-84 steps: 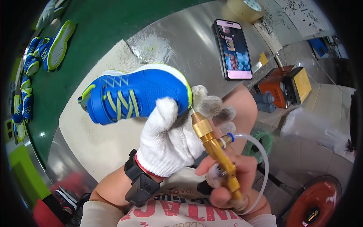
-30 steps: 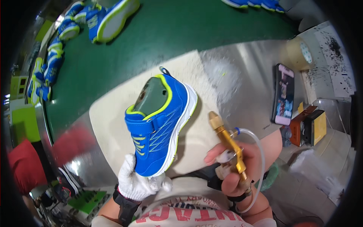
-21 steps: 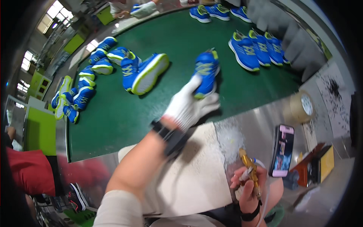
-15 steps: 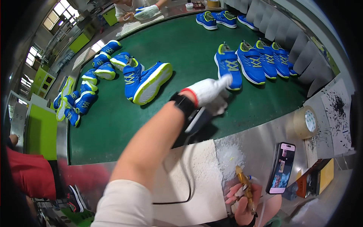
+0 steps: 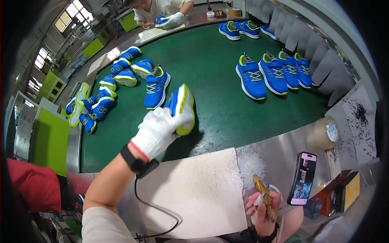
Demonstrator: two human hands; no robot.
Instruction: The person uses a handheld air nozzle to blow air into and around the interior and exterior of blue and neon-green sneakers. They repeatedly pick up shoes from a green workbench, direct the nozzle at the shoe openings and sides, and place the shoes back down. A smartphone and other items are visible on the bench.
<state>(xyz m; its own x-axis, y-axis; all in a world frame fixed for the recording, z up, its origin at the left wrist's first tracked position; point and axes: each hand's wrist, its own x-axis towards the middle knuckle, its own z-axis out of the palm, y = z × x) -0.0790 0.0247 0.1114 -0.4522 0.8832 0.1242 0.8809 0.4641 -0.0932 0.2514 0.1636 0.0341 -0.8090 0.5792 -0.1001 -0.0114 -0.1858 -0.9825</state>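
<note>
My left hand [image 5: 160, 128], in a white knitted glove with a red cuff, grips a blue sneaker [image 5: 185, 111] with a white and lime sole. The sneaker is tipped up, its sole facing right. A second blue sneaker [image 5: 157, 88] stands upright just behind it on the green surface [image 5: 214, 101]. At the lower right my bare right hand [image 5: 264, 206] is wrapped round a gold-coloured nozzle tool [image 5: 262, 192]. A thin pale hose runs beside that tool. A pale work sheet [image 5: 194, 194] lies between my forearms, and a black cable hangs from my left wrist device [image 5: 137, 164].
Several blue sneakers [image 5: 252, 79] stand in a row at right, others [image 5: 103, 108] lie at left. A phone [image 5: 302, 178] and a tape roll [image 5: 326, 131] are at right. White residue [image 5: 249, 166] covers metal beside the sheet. Across the table a person [image 5: 156, 12] handles a shoe.
My left hand has moved left, from the right-hand shoe row to the tilted sneaker, and taken hold of it. That sneaker has shifted right, away from its neighbour. My right hand still holds the nozzle tool.
</note>
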